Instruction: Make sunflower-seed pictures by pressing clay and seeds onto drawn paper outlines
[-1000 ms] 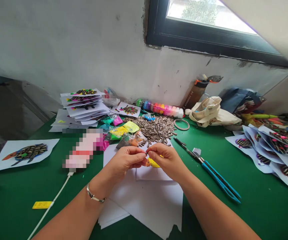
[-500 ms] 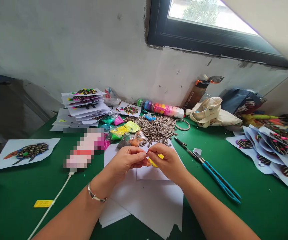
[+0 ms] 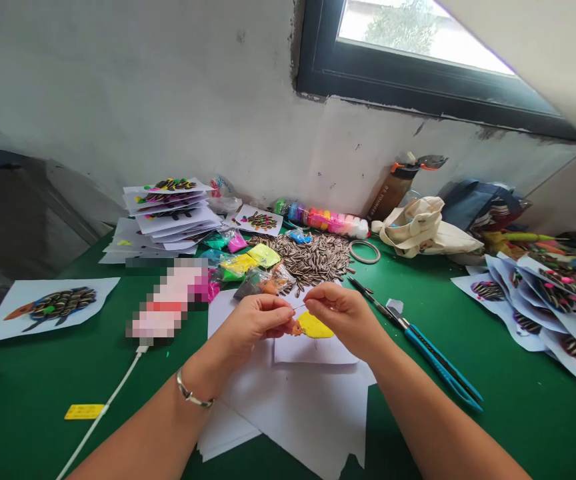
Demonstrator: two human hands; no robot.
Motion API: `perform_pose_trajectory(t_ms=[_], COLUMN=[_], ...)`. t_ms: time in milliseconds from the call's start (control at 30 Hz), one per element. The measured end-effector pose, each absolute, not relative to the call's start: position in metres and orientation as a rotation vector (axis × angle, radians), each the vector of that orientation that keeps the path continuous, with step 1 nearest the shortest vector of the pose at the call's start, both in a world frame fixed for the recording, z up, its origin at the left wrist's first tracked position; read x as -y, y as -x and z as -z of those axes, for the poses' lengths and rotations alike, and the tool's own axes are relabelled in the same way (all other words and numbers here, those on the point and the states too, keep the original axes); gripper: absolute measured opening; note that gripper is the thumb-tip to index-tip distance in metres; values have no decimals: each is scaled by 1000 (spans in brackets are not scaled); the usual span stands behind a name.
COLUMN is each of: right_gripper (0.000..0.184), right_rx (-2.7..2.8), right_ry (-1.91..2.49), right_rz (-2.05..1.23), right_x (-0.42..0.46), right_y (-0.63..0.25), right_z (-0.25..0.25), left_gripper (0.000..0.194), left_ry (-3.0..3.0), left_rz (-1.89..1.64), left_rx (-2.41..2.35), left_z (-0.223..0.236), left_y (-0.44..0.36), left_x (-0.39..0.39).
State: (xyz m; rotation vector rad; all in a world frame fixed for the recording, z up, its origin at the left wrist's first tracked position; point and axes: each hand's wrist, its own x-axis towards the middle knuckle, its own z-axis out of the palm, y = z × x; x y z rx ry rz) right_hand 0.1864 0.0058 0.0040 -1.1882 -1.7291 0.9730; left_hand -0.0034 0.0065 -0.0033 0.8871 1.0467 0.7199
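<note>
Over on the left of the green table [image 3: 23,440], a finished-looking bird picture [image 3: 63,303] lies flat by itself, maybe kept out as a sample to copy from, though that's just my guess. Next along there's a white cable [image 3: 123,370] running up to a blurred-out pink thing, and behind that a stack of pictures [image 3: 175,217], probably shoved back to free up elbow room. Bags of colored clay [image 3: 255,257] sit just past the hands, handy for grabbing.

Middle of it all: left hand [image 3: 263,319], thumb and index finger pinched on one end of a thin dark strand [image 3: 299,307], other fingers curled in. Right hand [image 3: 335,312] has the opposite end in the same kind of pinch. Looks like a fingertip hold because the strand is so skinny. It's up above a small sheet [image 3: 293,353] with a yellow shape [image 3: 318,325] and an orange bit [image 3: 297,329] on it, partly hidden by the hands.

Seeds [image 3: 313,260] are heaped behind, within easy reach. Further right, a blue-handled tool [image 3: 443,363] lies beside the right forearm, then more pictures [image 3: 548,293].

Writing-wise: the yellow tag [image 3: 84,411] on the cable is too small to read, but the brown bottle [image 3: 392,193] says "BE YOUNGER". No brands I can make out.
</note>
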Motion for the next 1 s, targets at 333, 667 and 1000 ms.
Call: perform_pose_trajectory(t_ms=[333,667,1000], right_gripper=[12,18,18], right_rx=[1847,2147,2207], right_ry=[1286,1420,1354], right_rz=[-735,-296,-195], right_x=[22,35,36], right_y=[-223,-235,-234], right_z=[19,49,54], left_gripper=[23,18,22], left_ry=[-905,-981,-952], left_rz=[-726,-690,-694], left_rx=[-1009,-1002,-1007], left_z=[9,18,12], left_y=[2,-1,-5], left_x=[-8,-9,-9])
